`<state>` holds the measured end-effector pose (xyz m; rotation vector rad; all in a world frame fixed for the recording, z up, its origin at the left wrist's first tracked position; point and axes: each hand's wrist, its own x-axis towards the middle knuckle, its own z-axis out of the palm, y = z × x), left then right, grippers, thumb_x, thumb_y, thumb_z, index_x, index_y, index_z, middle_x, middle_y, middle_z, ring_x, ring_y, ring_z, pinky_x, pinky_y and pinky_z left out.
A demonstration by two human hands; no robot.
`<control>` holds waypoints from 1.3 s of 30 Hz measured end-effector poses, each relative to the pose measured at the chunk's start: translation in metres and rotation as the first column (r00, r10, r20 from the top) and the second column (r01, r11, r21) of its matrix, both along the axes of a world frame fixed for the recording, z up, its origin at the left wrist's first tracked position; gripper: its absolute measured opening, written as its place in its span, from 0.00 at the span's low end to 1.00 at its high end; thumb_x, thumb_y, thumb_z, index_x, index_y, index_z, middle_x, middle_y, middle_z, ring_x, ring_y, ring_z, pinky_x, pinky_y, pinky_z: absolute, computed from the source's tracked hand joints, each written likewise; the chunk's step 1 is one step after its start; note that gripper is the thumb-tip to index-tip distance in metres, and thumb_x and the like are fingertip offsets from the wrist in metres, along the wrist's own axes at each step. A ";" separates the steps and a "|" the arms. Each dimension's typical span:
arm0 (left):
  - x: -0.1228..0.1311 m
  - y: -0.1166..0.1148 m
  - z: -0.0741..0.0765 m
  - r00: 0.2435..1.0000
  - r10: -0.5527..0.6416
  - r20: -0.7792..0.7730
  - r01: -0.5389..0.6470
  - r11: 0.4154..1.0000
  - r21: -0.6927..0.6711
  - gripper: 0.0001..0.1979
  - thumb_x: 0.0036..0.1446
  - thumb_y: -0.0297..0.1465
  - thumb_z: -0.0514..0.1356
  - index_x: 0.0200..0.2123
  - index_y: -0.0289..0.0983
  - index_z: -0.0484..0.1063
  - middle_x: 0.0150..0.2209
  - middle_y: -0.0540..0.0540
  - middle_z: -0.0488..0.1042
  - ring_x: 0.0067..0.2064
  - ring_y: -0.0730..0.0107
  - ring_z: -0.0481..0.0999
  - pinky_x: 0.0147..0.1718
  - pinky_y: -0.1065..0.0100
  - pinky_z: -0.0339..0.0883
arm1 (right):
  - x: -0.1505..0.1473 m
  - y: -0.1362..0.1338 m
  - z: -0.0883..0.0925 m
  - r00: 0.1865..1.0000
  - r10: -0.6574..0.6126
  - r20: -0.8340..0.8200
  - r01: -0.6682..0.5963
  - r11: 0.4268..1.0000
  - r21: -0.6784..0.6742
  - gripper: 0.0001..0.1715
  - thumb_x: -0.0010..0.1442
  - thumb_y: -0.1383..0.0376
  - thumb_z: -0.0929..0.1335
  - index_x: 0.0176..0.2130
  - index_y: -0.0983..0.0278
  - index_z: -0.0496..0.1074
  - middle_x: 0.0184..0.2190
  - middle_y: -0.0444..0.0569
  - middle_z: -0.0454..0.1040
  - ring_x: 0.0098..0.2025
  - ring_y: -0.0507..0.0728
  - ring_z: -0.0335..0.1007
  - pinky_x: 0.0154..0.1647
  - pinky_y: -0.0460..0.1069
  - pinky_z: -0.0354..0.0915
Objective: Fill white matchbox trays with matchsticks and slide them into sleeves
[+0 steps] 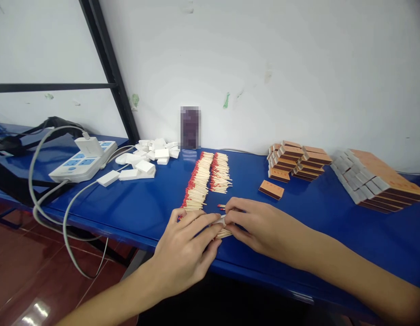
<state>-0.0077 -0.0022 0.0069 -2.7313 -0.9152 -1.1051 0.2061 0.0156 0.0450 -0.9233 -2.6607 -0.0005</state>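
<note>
Near the front edge of the blue table my left hand (187,246) and my right hand (255,224) meet with curled fingers. Between the fingertips lie several pale matchsticks (224,233) and a small white matchbox tray (220,221), partly covered by both hands. My left fingers close on the matchsticks; my right fingers pinch at the tray. A few red-tipped loose matches (221,207) lie just beyond my right fingers. Behind my left hand runs a long row of red-tipped matches (198,181), with a shorter row (220,173) beside it.
White trays (145,167) are heaped at the back left, near a power strip (82,163) with cables. One matchbox sleeve (271,189) lies right of the matches. Stacked sleeves (298,158) and filled-looking matchboxes (383,181) stand farther right. A blurred dark upright object (190,127) leans by the wall.
</note>
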 end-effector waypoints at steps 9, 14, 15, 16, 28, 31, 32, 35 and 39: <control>-0.001 0.001 -0.001 0.998 -0.043 0.047 0.044 0.999 -0.007 0.08 0.64 0.25 0.59 0.46 0.37 0.74 0.50 0.45 0.78 0.51 0.63 0.77 0.51 0.59 0.61 | 0.000 0.002 -0.008 0.996 0.052 -0.067 -0.042 0.988 0.147 0.11 0.65 0.68 0.63 0.32 0.65 0.71 0.40 0.53 0.74 0.37 0.56 0.70 0.38 0.53 0.65; -0.002 0.002 -0.004 0.999 -0.027 0.037 0.027 1.000 0.002 0.11 0.64 0.25 0.59 0.49 0.36 0.73 0.51 0.43 0.78 0.50 0.61 0.77 0.50 0.58 0.63 | 0.010 0.011 -0.008 0.952 0.080 -0.296 -0.063 0.996 0.067 0.09 0.64 0.68 0.62 0.34 0.63 0.70 0.37 0.51 0.72 0.35 0.54 0.68 0.37 0.51 0.63; -0.002 0.002 -0.005 0.999 -0.018 0.034 0.018 1.000 0.005 0.12 0.63 0.25 0.59 0.50 0.35 0.73 0.50 0.42 0.78 0.49 0.61 0.78 0.49 0.58 0.64 | 0.013 0.014 -0.009 0.947 0.035 -0.319 -0.016 0.998 0.060 0.09 0.65 0.68 0.62 0.35 0.64 0.71 0.35 0.50 0.71 0.34 0.54 0.67 0.35 0.50 0.62; -0.002 0.003 -0.006 0.999 -0.009 0.036 0.009 1.000 0.009 0.12 0.63 0.26 0.59 0.50 0.34 0.73 0.50 0.41 0.78 0.48 0.60 0.79 0.48 0.58 0.66 | 0.016 0.018 -0.011 0.946 -0.023 -0.323 0.040 0.998 0.048 0.08 0.65 0.68 0.62 0.37 0.64 0.71 0.33 0.49 0.70 0.32 0.54 0.66 0.33 0.50 0.61; -0.004 0.004 -0.011 0.996 -0.008 0.085 0.002 0.998 0.071 0.12 0.60 0.28 0.62 0.47 0.31 0.73 0.50 0.36 0.76 0.47 0.56 0.79 0.46 0.56 0.76 | 0.027 0.033 -0.012 0.985 -0.171 -0.027 0.164 0.971 -0.174 0.09 0.66 0.63 0.63 0.34 0.63 0.67 0.30 0.46 0.70 0.32 0.54 0.63 0.40 0.52 0.56; -0.005 0.003 -0.012 0.996 -0.008 0.087 0.003 0.998 0.063 0.11 0.59 0.28 0.62 0.45 0.32 0.73 0.51 0.35 0.75 0.49 0.54 0.78 0.47 0.55 0.77 | 0.030 0.034 -0.013 0.985 -0.170 -0.013 0.164 0.966 -0.199 0.09 0.67 0.63 0.62 0.35 0.62 0.67 0.31 0.47 0.70 0.33 0.55 0.63 0.37 0.51 0.57; -0.006 0.003 -0.012 0.996 -0.014 0.084 0.009 0.998 0.060 0.10 0.59 0.27 0.62 0.45 0.32 0.73 0.51 0.35 0.75 0.49 0.53 0.78 0.47 0.54 0.77 | 0.031 0.034 -0.013 0.986 -0.167 -0.013 0.161 0.964 -0.213 0.09 0.67 0.63 0.61 0.35 0.62 0.67 0.31 0.47 0.70 0.34 0.55 0.63 0.36 0.50 0.57; -0.007 0.002 -0.011 0.998 -0.044 0.048 0.042 0.999 0.033 0.09 0.60 0.25 0.60 0.44 0.33 0.72 0.52 0.35 0.73 0.49 0.54 0.78 0.46 0.55 0.77 | 0.033 0.035 -0.015 0.989 -0.147 -0.027 0.134 0.952 -0.275 0.07 0.67 0.64 0.62 0.37 0.62 0.67 0.33 0.48 0.70 0.33 0.54 0.64 0.33 0.49 0.57; -0.008 0.002 -0.009 0.998 -0.057 0.007 0.057 0.998 -0.012 0.09 0.61 0.24 0.59 0.45 0.35 0.72 0.54 0.36 0.71 0.50 0.55 0.78 0.45 0.57 0.78 | 0.033 0.036 -0.014 0.989 -0.143 -0.039 0.124 0.942 -0.311 0.08 0.67 0.62 0.62 0.38 0.62 0.67 0.33 0.47 0.70 0.32 0.54 0.63 0.32 0.49 0.57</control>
